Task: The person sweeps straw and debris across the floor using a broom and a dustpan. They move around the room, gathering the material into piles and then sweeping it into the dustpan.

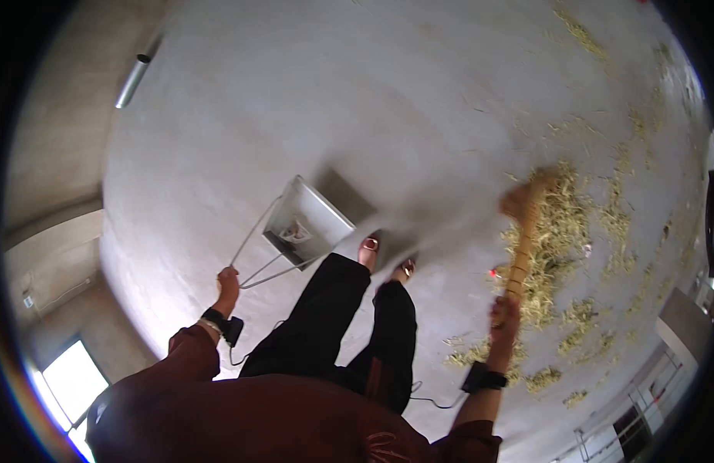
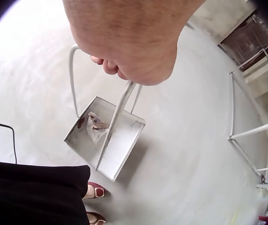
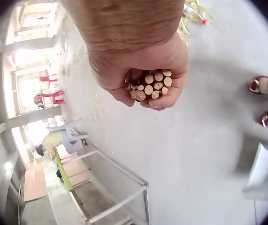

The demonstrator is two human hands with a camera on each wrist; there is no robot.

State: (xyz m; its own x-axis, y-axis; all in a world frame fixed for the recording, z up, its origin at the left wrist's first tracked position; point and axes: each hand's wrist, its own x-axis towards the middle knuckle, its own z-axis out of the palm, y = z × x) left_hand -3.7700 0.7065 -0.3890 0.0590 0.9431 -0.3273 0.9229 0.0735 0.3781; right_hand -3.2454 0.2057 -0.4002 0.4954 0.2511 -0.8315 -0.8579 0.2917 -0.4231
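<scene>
My left hand [image 1: 229, 287] grips the long wire handle of a metal dustpan [image 1: 326, 214], which is held by the feet with some scraps inside. In the left wrist view the hand [image 2: 129, 42] is above the dustpan [image 2: 124, 150], its fingers curled round the handle. My right hand [image 1: 504, 318] holds a short broom [image 1: 521, 255] by its bundled handle, the blurred head over a pile of straw [image 1: 561, 231]. In the right wrist view the hand [image 3: 143, 70] wraps round the handle's cut stick ends [image 3: 149, 89].
Loose straw [image 1: 580, 332] is scattered over the floor at the right. A metal pipe [image 1: 132, 82] lies by the wall at upper left. In the right wrist view a person [image 3: 59, 140] bends beside a metal frame [image 3: 120, 201], with red chairs [image 3: 54, 97] beyond.
</scene>
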